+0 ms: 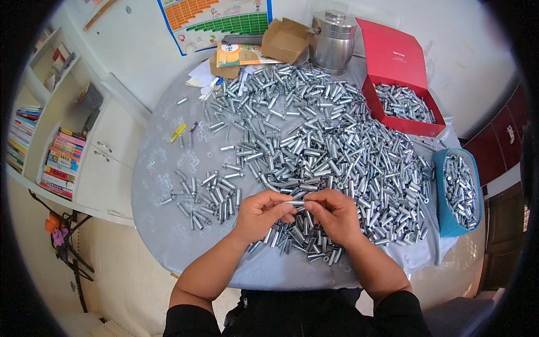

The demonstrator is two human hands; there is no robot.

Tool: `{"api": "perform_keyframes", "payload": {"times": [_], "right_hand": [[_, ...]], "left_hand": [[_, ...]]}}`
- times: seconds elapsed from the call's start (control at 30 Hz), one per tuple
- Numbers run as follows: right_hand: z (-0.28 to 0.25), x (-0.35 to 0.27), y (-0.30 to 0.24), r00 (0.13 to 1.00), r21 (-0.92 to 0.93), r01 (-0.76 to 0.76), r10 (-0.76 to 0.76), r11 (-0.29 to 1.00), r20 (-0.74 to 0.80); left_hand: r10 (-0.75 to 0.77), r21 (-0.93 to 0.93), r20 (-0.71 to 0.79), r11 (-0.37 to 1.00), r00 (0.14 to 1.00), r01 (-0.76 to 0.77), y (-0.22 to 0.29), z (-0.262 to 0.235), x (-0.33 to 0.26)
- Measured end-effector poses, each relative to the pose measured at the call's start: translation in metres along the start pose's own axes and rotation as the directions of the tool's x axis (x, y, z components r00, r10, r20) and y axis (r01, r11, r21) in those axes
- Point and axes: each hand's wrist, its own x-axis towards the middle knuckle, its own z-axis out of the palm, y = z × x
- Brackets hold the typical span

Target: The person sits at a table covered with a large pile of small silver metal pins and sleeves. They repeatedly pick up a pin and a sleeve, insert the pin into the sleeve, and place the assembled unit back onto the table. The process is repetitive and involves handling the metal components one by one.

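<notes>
Near the table's front edge, my left hand (259,217) and my right hand (337,216) meet over a heap of silvery metal parts. Between them lies a small metal expansion bolt (294,203), roughly level, pinched at its left end by my left fingers and at its right end by my right fingertips. The heap of loose expansion bolts and sleeves (331,140) spreads under and beyond both hands. To the left of my left hand sits a smaller, separate group of bolts (210,194). Fingers partly hide the held bolt's ends.
An open red box (412,127) with similar parts stands at the back right, a blue bin (446,224) of them at the right. A steel canister (334,42) and a cardboard box (285,40) are at the back. A yellow tool (178,132) lies left on the grey tablecloth (154,210).
</notes>
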Motion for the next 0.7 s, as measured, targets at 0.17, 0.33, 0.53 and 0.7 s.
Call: {"api": "perform_keyframes", "payload": {"times": [0.17, 0.33, 0.53, 0.7], "right_hand": [[0.001, 0.002, -0.007, 1.000, 0.124, -0.012, 0.013, 0.992, -0.007], [-0.002, 0.002, -0.018, 0.994, -0.008, -0.088, 0.088, 0.996, 0.071], [0.001, 0.009, -0.056, 0.953, -0.080, -0.265, 0.273, 0.961, 0.129], [0.015, 0.015, -0.054, 0.988, 0.041, -0.136, 0.133, 0.990, 0.083]], "left_hand": [[0.037, 0.018, -0.045, 0.999, 0.998, -0.037, -0.001, -0.004, 0.004], [0.043, 0.013, -0.031, 0.999, 0.999, -0.042, 0.003, -0.005, 0.001], [0.072, 0.004, -0.044, 0.997, 0.996, -0.071, 0.009, -0.003, -0.003], [0.114, -0.074, -0.088, 0.990, 0.990, -0.120, 0.015, -0.009, -0.005]]}}
